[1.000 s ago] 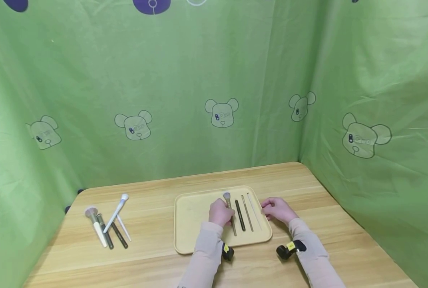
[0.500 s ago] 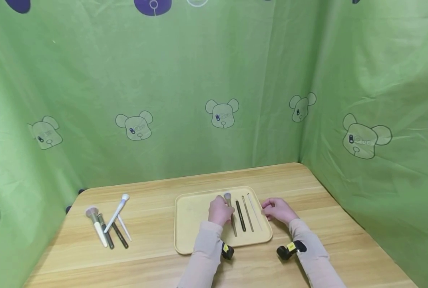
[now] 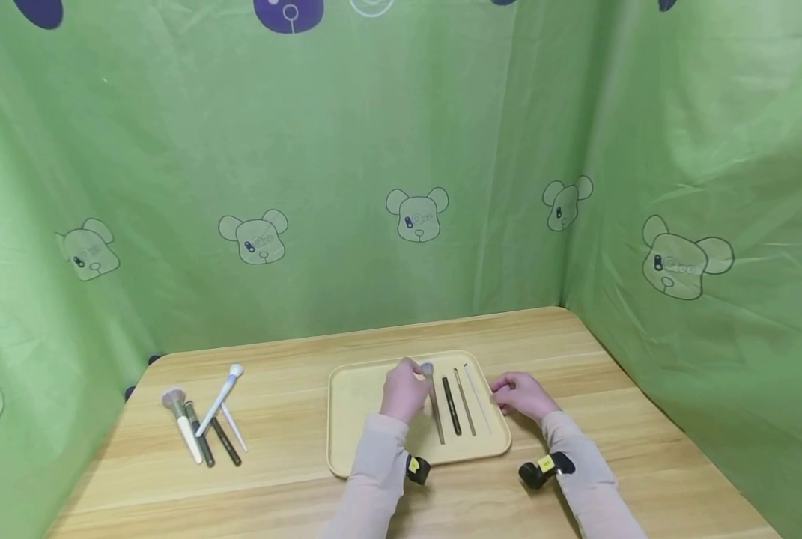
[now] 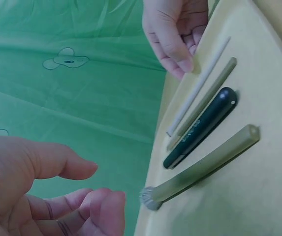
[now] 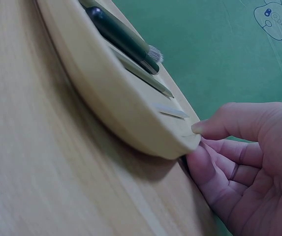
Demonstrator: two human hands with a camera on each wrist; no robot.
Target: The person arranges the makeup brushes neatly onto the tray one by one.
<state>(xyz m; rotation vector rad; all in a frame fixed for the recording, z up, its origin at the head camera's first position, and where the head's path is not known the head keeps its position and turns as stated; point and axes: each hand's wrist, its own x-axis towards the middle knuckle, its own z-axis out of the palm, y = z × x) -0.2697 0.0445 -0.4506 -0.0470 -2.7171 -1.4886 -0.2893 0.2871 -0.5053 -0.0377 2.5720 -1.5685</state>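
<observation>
My left hand point(image 3: 403, 389) hovers over the yellow tray point(image 3: 350, 419), just left of a makeup brush point(image 4: 204, 164) with a tan handle and grey bristles. In the left wrist view its thumb and fingers are parted, with nothing between them. Alongside that brush lie a black brush point(image 3: 451, 406), a thin tan brush point(image 3: 465, 402) and a thin white brush point(image 3: 478, 397), roughly parallel. My right hand point(image 5: 249, 157) pinches the tray's right rim between thumb and fingers.
On the left of the wooden table point(image 3: 279, 479) lies a loose pile of several more makeup brushes, among them a white-handled fluffy one point(image 3: 183, 425) and a white one point(image 3: 220, 398) across the others. Green curtain point(image 3: 333, 135) surrounds the table's back and sides.
My left hand has released the tan-handled brush and drawn back slightly up and left. That brush stays on the tray. The right hand keeps its hold on the rim.
</observation>
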